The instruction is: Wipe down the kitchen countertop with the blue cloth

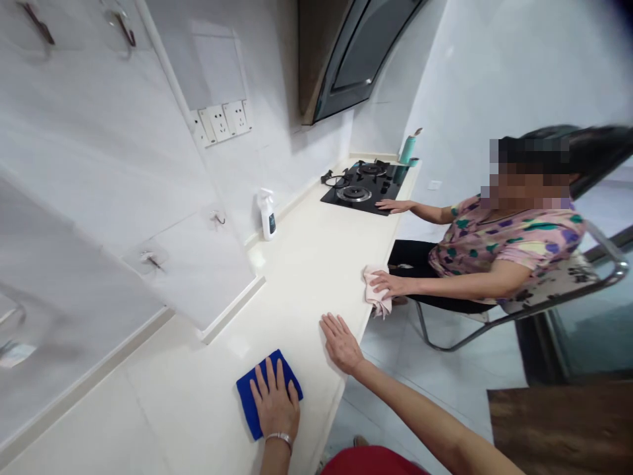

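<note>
A folded blue cloth point(250, 412) lies flat on the cream countertop point(306, 264). My left hand point(277, 402), with a bracelet at its wrist, rests palm down on the cloth with its fingers spread. Farther along the counter, my right hand point(341, 343) lies flat near the front edge, fingers stretched out and nothing in them. Beyond it, another person's hand presses a pale pink cloth point(373, 303) at the counter's edge.
A seated person point(514, 244) on a metal-framed chair point(616, 267) is at the right, one hand by the black gas hob point(363, 188). A white spray bottle point(268, 214) stands against the wall. Above hangs a range hood point(356, 59); a green bottle point(408, 150) stands at the far end.
</note>
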Demonstrator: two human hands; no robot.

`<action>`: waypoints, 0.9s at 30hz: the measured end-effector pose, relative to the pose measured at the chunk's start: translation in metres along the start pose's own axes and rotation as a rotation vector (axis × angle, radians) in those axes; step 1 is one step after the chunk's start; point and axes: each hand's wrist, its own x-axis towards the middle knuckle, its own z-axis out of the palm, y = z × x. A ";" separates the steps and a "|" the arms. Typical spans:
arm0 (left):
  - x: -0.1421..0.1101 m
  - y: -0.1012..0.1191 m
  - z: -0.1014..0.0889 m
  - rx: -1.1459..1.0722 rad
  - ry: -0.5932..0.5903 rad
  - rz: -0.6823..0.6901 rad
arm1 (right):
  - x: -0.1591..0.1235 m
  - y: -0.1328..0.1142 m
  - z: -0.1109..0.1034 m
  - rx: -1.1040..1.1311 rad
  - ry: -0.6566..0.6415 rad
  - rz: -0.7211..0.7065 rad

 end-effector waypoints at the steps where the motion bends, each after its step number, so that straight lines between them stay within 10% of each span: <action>1: 0.005 0.004 0.002 -0.019 0.011 0.021 | 0.000 0.001 0.002 -0.005 0.006 -0.012; 16: 0.014 -0.001 0.003 -0.292 -0.031 0.013 | 0.012 -0.008 -0.004 -0.068 0.054 -0.336; 27: 0.025 0.006 -0.064 -1.639 -0.358 -0.514 | 0.032 -0.099 -0.057 0.192 0.108 -0.725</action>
